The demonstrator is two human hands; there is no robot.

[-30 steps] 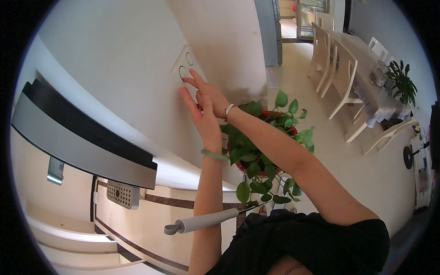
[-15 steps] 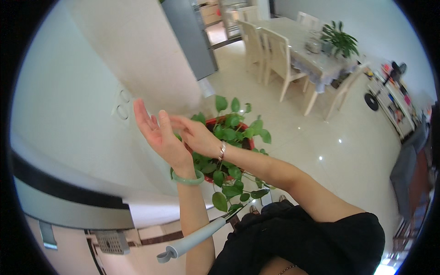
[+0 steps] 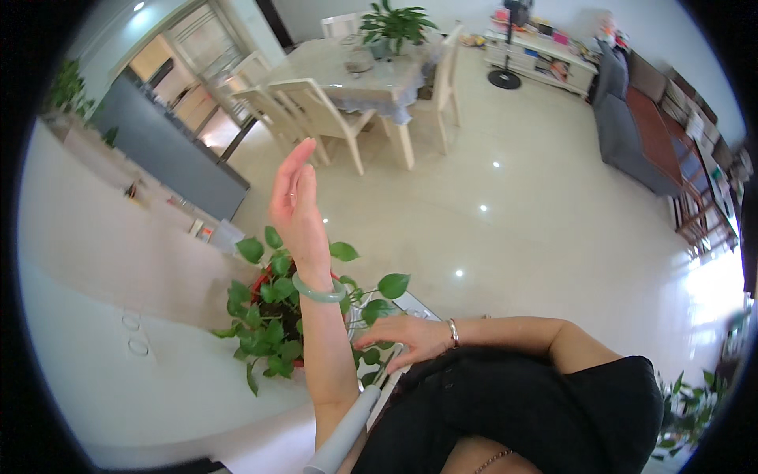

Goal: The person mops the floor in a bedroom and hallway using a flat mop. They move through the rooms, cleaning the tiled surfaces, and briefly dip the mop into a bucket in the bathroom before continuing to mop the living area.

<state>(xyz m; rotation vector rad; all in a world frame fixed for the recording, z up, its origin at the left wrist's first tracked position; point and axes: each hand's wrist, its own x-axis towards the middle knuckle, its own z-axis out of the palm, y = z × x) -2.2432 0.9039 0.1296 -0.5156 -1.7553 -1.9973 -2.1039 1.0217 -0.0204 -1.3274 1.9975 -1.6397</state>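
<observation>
My left hand [image 3: 300, 209], with a pale green bangle [image 3: 318, 294] at its wrist, is raised with fingers stretched and holds nothing. Under that forearm, a pole with a light grey cylindrical grip [image 3: 347, 434] leans against my body; its far end is hidden. Close to the thin shaft above the grip, my right hand [image 3: 414, 338] is open, thumb and fingers apart around it. I cannot make out a firm hold. Below my left hand stands a leafy potted plant [image 3: 272, 320] in a red pot, partly covered by my forearm.
To the left is a white wall [image 3: 197, 379]. Farther off stand a dining table [image 3: 320, 67] with cream chairs [image 3: 332, 118], a grey fridge [image 3: 166, 146], a black standing fan [image 3: 504, 79] and a grey sofa [image 3: 620, 126]. A white flat piece [image 3: 417, 306] shows behind my right hand.
My hands, close together before, are now apart. The right hand has come down toward the pole's shaft beside my body; the left stays raised. My view has turned to the right.
</observation>
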